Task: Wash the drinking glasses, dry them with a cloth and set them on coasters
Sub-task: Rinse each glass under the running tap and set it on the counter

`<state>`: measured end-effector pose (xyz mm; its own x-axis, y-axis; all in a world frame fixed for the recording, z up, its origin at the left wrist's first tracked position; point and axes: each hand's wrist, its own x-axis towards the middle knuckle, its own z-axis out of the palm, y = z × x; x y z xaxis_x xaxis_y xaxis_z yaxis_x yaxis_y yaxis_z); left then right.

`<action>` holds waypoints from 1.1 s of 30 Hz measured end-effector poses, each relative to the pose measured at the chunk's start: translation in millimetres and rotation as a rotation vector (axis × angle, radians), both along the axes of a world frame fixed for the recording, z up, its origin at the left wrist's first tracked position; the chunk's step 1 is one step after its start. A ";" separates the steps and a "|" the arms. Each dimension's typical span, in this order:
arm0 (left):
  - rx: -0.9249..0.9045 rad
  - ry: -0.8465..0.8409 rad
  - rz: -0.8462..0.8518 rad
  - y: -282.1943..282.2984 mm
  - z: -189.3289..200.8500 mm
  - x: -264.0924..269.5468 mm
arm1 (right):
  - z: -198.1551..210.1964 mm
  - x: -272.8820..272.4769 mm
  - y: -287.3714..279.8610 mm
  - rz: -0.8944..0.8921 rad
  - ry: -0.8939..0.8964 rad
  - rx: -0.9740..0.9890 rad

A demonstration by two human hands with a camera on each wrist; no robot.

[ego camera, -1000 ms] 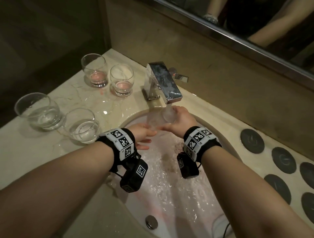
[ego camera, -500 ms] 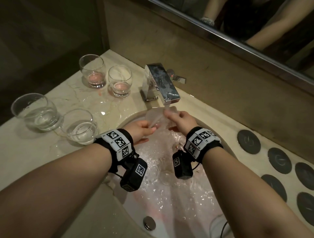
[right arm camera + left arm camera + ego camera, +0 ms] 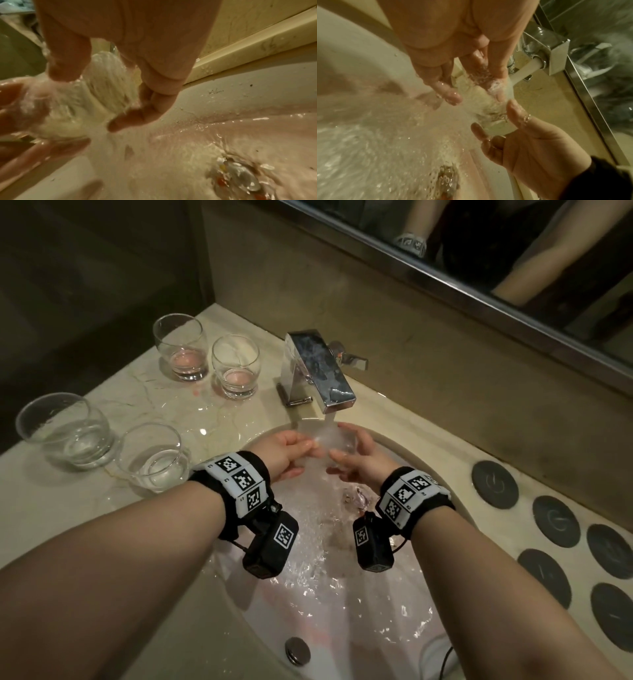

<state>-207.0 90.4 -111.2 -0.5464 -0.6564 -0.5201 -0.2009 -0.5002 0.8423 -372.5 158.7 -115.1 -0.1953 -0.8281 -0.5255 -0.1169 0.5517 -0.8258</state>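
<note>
I see the white sink (image 3: 404, 642) filling most of the head view, water sheeting over its bowl. The chrome tap (image 3: 317, 368) stands at the sink's far rim and runs. On the counter (image 3: 51, 508) left of the sink stand four glasses: two near ones (image 3: 65, 429) (image 3: 152, 458) holding clear water, two far ones (image 3: 181, 350) (image 3: 236, 366) with pink dregs. Dark round coasters (image 3: 495, 484) lie on the counter right of the sink (at least six in view). Over the sink, right under the tap's stream, sits the glass being washed (image 3: 330, 441), lying tilted between both hands. My left hand (image 3: 282, 451) has fingers curled on one end; my right hand (image 3: 359, 462) wraps thumb and fingers round the other end. Down in the sink, the drain (image 3: 240, 177) glints under flowing water.
</note>
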 end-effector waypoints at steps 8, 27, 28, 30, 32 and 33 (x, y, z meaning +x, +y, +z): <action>-0.512 -0.223 -0.241 4.4 6.9 -4.5 | -6.7 12.2 -1.8 0.205 0.411 0.091; -0.667 -0.346 -0.409 4.3 14.7 -14.0 | -15.4 16.6 6.5 0.048 0.305 0.058; -0.637 -0.308 -0.385 5.1 14.4 -13.9 | -14.8 15.5 8.8 0.042 0.303 0.053; -0.556 -0.212 -0.339 8.8 14.7 -13.4 | -11.6 12.3 14.6 0.039 0.314 0.054; -0.495 -0.149 -0.326 13.1 16.5 -12.4 | -4.7 9.0 20.9 0.052 0.324 0.073; -0.502 -0.153 -0.340 14.5 17.8 -11.6 | -0.2 7.7 23.8 0.065 0.335 0.082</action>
